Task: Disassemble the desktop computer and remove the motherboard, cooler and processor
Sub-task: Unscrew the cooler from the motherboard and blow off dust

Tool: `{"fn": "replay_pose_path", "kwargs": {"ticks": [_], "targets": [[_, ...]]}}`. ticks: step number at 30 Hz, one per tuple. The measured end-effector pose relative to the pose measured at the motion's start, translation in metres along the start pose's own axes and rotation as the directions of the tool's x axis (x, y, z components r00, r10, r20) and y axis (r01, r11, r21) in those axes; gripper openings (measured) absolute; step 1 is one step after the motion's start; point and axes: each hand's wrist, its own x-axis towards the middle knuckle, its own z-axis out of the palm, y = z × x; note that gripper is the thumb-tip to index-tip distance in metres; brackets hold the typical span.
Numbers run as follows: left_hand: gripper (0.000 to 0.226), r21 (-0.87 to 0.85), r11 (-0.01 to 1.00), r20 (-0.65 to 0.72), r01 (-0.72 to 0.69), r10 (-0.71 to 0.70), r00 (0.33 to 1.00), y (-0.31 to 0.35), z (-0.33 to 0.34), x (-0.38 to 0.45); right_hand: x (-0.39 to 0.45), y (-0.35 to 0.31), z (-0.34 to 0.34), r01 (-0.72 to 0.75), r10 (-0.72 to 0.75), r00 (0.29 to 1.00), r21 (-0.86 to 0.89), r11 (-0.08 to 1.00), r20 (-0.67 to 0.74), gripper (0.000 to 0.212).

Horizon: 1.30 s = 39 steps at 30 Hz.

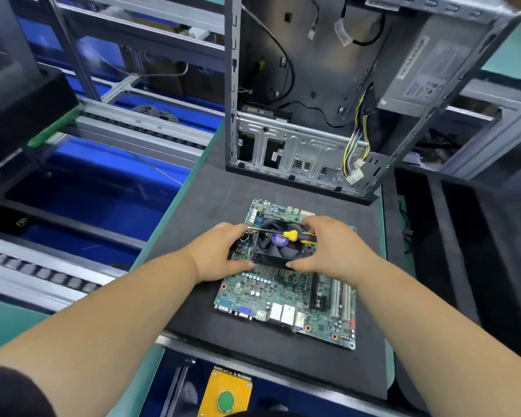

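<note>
Lifting the square black fan cooler (278,246) off the green motherboard (286,293), at the mat's six o'clock, wants an even pull: left hand (223,251) and right hand (328,245) both clasp its sides, the right also pinching the yellow-handled screwdriver (295,235).

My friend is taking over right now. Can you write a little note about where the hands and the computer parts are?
Left hand: grips the left side of the cooler.
Right hand: grips the cooler's right side and also holds a yellow-handled screwdriver lying across the fan.
The motherboard lies flat on the dark mat, out of the computer case, which stands open behind it.
Done: motherboard removed.
Left: lift the cooler off, then take out the processor, which is hidden beneath.
</note>
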Motion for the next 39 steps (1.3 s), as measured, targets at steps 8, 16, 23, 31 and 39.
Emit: {"fn": "replay_pose_path", "kwargs": {"ticks": [8, 16, 23, 31, 39], "targets": [[0.111, -0.060, 0.998, 0.039, 0.003, -0.001, 0.999, -0.001, 0.004, -0.004, 0.012, -0.026, 0.002, 0.108, -0.093, 0.993, -0.215, 0.971, 0.077, 0.110], [0.112, -0.135, 0.990, 0.039, 0.039, -0.034, 0.999, -0.004, 0.009, -0.004, 0.031, -0.040, -0.006, 0.179, -0.159, 0.983, -0.300, 0.937, 0.092, 0.085], [0.114, -0.096, 0.995, 0.054, 0.023, -0.017, 0.998, -0.007, 0.012, -0.002, 0.023, -0.039, 0.006, 0.116, -0.117, 0.993, -0.175, 0.978, 0.007, 0.073], [0.113, -0.091, 0.996, 0.046, 0.013, -0.009, 0.999, -0.006, 0.012, 0.001, 0.028, -0.037, -0.005, 0.147, -0.135, 0.988, -0.170, 0.975, 0.078, 0.085], [0.117, -0.075, 0.997, 0.084, 0.029, -0.023, 0.996, -0.005, 0.009, 0.002, 0.031, -0.043, -0.006, 0.117, -0.106, 0.992, -0.162, 0.980, 0.071, 0.069]]}}
